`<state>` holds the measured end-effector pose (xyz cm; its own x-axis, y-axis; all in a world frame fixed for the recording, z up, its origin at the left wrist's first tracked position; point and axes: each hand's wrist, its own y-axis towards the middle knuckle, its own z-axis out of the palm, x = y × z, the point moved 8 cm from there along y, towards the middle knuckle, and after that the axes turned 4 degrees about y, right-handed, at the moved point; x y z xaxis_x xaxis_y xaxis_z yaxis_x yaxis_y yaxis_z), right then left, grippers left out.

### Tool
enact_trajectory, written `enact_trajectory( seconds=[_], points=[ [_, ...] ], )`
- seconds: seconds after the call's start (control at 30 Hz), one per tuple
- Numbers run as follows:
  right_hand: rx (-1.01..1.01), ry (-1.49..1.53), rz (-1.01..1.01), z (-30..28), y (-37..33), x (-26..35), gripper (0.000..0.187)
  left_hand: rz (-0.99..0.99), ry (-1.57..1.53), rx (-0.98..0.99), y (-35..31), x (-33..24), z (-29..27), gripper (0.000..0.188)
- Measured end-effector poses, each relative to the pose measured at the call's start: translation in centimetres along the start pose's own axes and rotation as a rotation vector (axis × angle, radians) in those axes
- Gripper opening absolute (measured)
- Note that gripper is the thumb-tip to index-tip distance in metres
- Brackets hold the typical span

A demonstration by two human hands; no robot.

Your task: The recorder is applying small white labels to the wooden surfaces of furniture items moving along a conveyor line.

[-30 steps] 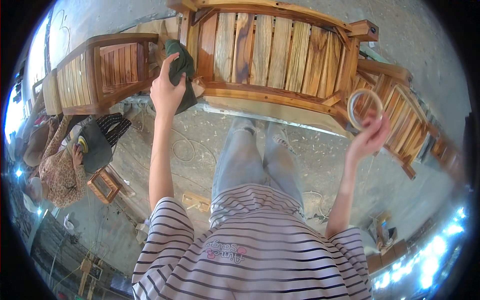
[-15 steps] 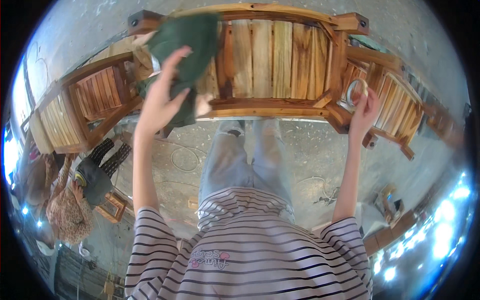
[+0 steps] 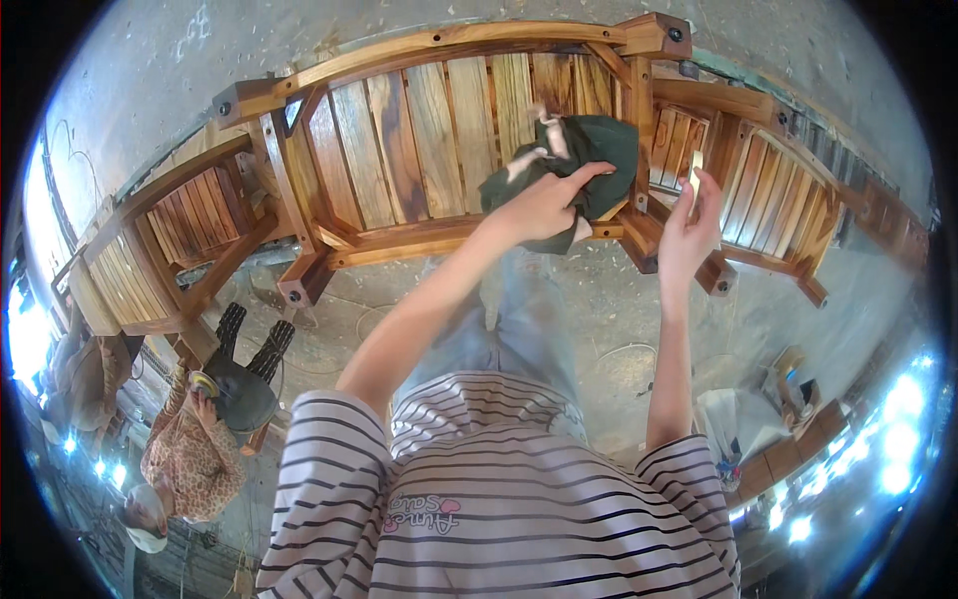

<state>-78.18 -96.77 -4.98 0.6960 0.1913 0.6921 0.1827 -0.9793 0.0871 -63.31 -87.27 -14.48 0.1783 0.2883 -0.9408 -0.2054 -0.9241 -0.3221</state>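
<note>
Holding one green cloth point(image 3: 616, 148), longest left-to-right | left fingers point(image 3: 591, 175) gripping it | right fingers point(image 3: 710, 192) pinching one pale ring point(image 3: 697, 166), pointing up

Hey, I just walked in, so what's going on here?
Someone in a striped shirt is leaning over slatted wooden furniture. Their left hand holds a dark green cloth over the right end of its slats. Their right hand, off to the side, holds up what looks like a roll of tape, seen edge-on. A co-worker in a spotted top is at the lower left.
</note>
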Motion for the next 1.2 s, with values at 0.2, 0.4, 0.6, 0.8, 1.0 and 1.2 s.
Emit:
enact_trajectory(
  seconds=[0.2, 0.4, 0.6, 0.8, 1.0, 1.2],
  points=[
    [-0.039, -0.053, -0.057, -0.8, -0.3, 0.0, 0.02, -0.289, 0.27, -0.039, -7.4, 0.7, -4.3, 0.064],
    [-0.053, -0.006, -0.004, -0.6, -0.2, 0.5, 0.02, -0.471, 0.435, -0.368, -20.6, 5.0, -14.5, 0.074],
    [-0.03, 0.007, 0.058, 0.2, -0.1, 0.3, 0.021, -0.456, 0.778, -0.737, -16.3, 5.7, -14.9, 0.092],
    [0.007, -0.012, 0.012, 0.4, -0.3, 0.3, 0.025, -0.172, 0.753, -0.901, -8.4, 2.2, -16.0, 0.086],
    [-0.04, -0.096, -0.082, 0.4, -0.5, 0.9, 0.027, 0.237, 0.563, -0.688, 1.5, -1.4, -9.4, 0.084],
    [-0.084, -0.056, -0.034, -1.2, -0.9, -2.0, 0.028, 0.125, 0.741, -0.747, -1.3, 1.5, -11.1, 0.072]
  ],
)
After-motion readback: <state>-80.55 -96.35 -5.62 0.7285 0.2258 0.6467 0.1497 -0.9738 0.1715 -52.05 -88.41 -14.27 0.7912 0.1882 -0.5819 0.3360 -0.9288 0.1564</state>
